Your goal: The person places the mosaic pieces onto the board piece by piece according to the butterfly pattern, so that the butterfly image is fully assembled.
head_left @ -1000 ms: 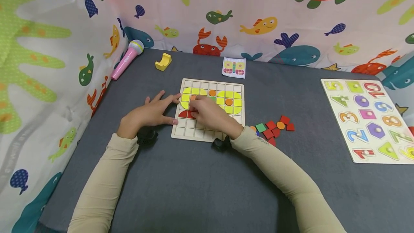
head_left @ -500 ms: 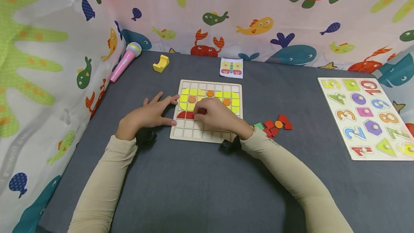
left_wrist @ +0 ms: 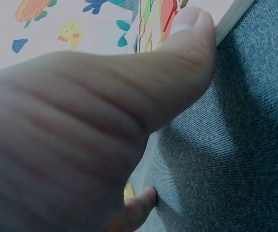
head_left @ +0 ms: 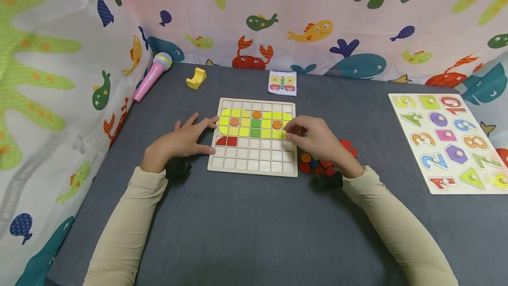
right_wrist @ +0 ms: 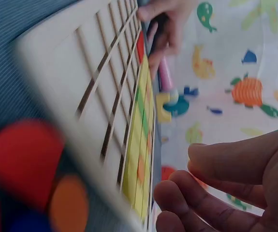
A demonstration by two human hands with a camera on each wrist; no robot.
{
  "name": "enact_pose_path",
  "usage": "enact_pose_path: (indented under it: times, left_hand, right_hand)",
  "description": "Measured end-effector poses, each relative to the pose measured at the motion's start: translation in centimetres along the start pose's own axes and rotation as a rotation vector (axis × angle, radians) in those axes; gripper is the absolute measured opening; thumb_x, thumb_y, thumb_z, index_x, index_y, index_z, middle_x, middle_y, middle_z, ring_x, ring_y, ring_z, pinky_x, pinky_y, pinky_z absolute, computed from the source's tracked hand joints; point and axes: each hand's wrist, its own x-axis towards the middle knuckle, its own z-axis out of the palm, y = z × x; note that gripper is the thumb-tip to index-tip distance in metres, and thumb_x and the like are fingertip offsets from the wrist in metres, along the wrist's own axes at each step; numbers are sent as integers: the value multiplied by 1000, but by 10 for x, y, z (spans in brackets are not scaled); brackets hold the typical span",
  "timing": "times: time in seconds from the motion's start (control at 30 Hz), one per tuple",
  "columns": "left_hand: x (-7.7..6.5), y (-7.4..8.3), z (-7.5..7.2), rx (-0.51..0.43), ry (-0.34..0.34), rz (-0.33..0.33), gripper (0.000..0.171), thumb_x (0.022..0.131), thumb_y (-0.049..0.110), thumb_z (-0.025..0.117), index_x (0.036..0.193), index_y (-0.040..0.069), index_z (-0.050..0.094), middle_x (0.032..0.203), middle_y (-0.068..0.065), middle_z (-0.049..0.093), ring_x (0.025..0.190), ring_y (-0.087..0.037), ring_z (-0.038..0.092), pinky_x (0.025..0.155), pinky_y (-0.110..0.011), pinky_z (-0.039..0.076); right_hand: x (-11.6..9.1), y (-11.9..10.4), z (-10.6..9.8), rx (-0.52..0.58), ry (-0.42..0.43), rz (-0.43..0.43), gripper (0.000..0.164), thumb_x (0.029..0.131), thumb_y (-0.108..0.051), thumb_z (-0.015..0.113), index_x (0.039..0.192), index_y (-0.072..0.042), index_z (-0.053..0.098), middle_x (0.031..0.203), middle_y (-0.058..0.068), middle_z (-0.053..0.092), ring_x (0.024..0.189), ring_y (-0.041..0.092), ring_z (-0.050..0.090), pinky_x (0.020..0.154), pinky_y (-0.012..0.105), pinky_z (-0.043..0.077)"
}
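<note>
A wooden grid board point(head_left: 254, 164) lies on the dark table. Yellow tiles point(head_left: 236, 113), orange discs point(head_left: 276, 125) and green squares point(head_left: 255, 132) fill its upper rows. Below them at the left are red tiles point(head_left: 232, 141), one with a rounded corner. My left hand point(head_left: 176, 140) rests at the board's left edge, fingers spread; its thumb point(left_wrist: 192, 43) touches the rim in the left wrist view. Over the board's right edge hovers my right hand point(head_left: 319, 138). In the right wrist view, nothing shows between its loosely bent fingers point(right_wrist: 201, 193) and thumb.
Loose red tiles point(head_left: 329, 171) lie right of the board, with an orange disc point(head_left: 305, 158). Behind the board are a butterfly pattern card point(head_left: 282, 83), a yellow block point(head_left: 196, 78) and a pink toy microphone point(head_left: 151, 78). A number puzzle point(head_left: 448, 144) lies far right.
My right hand has left the red tiles and moved right across the board to its right edge, uncovering the green squares and lower grid. My left hand has stayed at the left edge.
</note>
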Motion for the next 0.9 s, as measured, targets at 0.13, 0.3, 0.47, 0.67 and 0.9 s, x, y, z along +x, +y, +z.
enact_pose_path:
  times: [0.13,0.3,0.47,0.67,0.9]
  left_hand:
    - [4,-7,3,-10,8,15,88,92,53,83,162,23,38,178,-10,17,162,-44,-10,116,-80,-11]
    - [-4,4,-2,-24,4,23,81,95,49,81,159,19,40,178,-11,18,161,-46,-9,116,-79,-10]
    - [-8,9,-4,-9,3,21,77,97,44,81,157,16,41,178,-10,18,162,-46,-8,117,-79,-8]
    - [-8,9,-3,-3,3,18,75,99,40,80,158,15,40,178,-10,19,162,-46,-8,118,-79,-7]
    - [-5,9,-2,2,-1,7,77,99,38,80,160,16,39,178,-10,18,162,-44,-9,119,-77,-8]
  right_hand:
    - [-18,16,-15,-21,47,36,14,102,-8,74,114,-4,78,107,7,75,91,23,66,80,45,54]
    - [-39,31,-31,-54,88,85,17,101,-8,75,117,-3,77,117,12,74,103,33,66,88,52,53]
    - [-57,43,-44,-73,105,152,21,103,-14,73,121,-4,75,124,14,72,108,36,66,87,52,53]
    - [-73,56,-55,-121,130,179,25,103,-16,73,126,-6,75,127,14,71,108,34,66,82,46,51]
    - [-86,73,-61,-176,110,136,26,99,-9,78,123,0,75,125,22,69,116,40,60,95,58,45]
